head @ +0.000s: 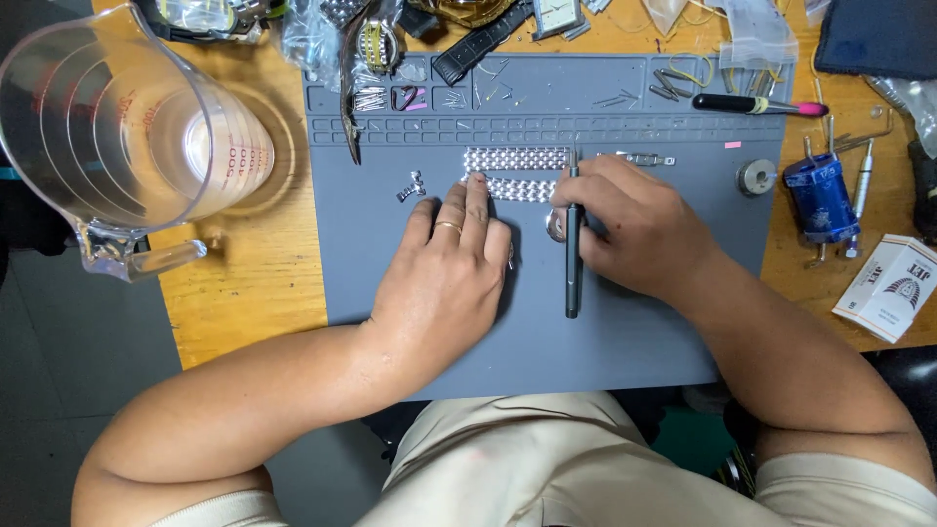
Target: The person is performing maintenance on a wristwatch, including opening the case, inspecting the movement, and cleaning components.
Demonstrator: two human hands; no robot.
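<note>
A silver metal watch bracelet [515, 159] lies in two rows on the grey work mat [625, 332], its lower row [522, 189] between my hands. My left hand [444, 278], with a ring on one finger, lies flat on the mat and its fingertips press the lower row's left end. My right hand [634, 229] grips a slim dark screwdriver-like tool [572, 268], whose tip points up at the bracelet's right end. A round silver piece [556, 225], perhaps the watch case, shows partly between the hands.
A clear measuring jug [117, 127] stands at left on the wooden table [244, 283]. Loose links [412, 185] lie on the mat. A black pen-like tool [756, 104], a blue cylinder tool [822, 198], a small round part [754, 177] and a white box [888, 286] sit at right.
</note>
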